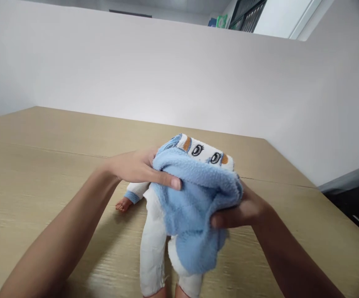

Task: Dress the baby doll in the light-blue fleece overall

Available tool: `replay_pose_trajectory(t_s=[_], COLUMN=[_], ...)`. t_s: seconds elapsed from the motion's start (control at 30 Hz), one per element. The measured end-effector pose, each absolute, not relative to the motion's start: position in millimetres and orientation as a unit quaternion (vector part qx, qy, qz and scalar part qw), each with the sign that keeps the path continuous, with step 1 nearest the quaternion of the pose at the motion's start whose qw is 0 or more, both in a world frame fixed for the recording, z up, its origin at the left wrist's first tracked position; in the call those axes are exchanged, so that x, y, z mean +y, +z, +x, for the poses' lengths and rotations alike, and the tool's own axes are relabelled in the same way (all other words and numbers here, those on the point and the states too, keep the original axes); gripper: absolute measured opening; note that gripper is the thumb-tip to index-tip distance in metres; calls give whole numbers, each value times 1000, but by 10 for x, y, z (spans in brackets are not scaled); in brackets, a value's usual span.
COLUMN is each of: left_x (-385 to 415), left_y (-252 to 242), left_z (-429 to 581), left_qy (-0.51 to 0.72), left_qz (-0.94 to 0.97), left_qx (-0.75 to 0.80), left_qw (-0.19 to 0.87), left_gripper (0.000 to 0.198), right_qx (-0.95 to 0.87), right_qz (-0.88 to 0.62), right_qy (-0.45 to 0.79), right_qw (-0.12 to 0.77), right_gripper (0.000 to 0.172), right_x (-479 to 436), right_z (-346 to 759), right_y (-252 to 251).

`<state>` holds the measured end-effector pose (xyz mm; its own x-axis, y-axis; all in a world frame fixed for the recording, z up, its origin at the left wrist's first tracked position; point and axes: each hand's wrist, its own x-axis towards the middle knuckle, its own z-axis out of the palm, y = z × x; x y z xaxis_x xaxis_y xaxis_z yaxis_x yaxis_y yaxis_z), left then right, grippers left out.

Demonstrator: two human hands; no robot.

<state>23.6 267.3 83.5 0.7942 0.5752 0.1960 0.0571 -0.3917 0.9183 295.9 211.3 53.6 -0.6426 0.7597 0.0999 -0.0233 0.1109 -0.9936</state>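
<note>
Doll (151, 248) mostly under blue fleece (195, 198)

A doll (151, 248) on wooden table (43, 165)

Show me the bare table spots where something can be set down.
Free: the table left of the left hand, back to the white wall; the strip behind the blue garment; the stretch right of the right hand to the table edge. Crowded: the middle, where both hands hold the garment over the doll.
</note>
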Motion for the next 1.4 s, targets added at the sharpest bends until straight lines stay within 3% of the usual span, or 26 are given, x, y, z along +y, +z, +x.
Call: replay_pose_trajectory(t_s=[0.23, 0.33, 0.4, 0.47, 0.6, 0.73, 0.9, 0.97, 1.1, 1.2, 1.27, 1.4], left_x=[2545, 2384, 2250, 2104, 1804, 1502, 1082, 918, 659, 539, 487, 455], left_y=[712, 610, 562, 531, 458, 338, 278, 252, 84, -110, -237, -432], left_z=[234, 244, 241, 231, 200, 136, 64, 79, 174, 242, 264, 265], left_qy=[204, 185, 193, 218, 275, 273, 313, 315, 323, 371, 387, 372], left_qz=[753, 696, 677, 677, 703, 701, 680, 672, 614, 586, 587, 609], left_qx=[110, 58, 79, 124, 241, 301, 327, 360, 422, 468, 489, 541], left_qw=[616, 692, 706, 692, 610, 586, 577, 565, 583, 547, 515, 446], left_gripper=[62, 68, 60, 44, 30, 42, 72, 69, 32, 33, 36, 27], right_qx=[-630, -678, -690, -680, -616, -570, -630, -648, -683, -689, -694, -692], right_qz=[-352, -305, -264, -242, -271, -350, -283, -275, -396, -473, -496, -556], right_qy=[601, 625, 654, 675, 696, 681, 690, 686, 562, 447, 390, 320], right_qw=[343, 236, 165, 152, 251, 300, 215, 185, 248, 318, 347, 330], right_gripper=[68, 69, 72, 73, 69, 65, 65, 55, 32, 14, 16, 11], right_x=[2180, 2156, 2090, 1999, 1804, 1603, 1257, 1090, 808, 687, 643, 631], right_z=[3026, 3000, 2975, 2958, 2964, 2939, 2747, 2666, 2566, 2514, 2483, 2453], right_y=[381, 421, 449, 437, 265, 101, 158, 199, 175, 78, 0, -143])
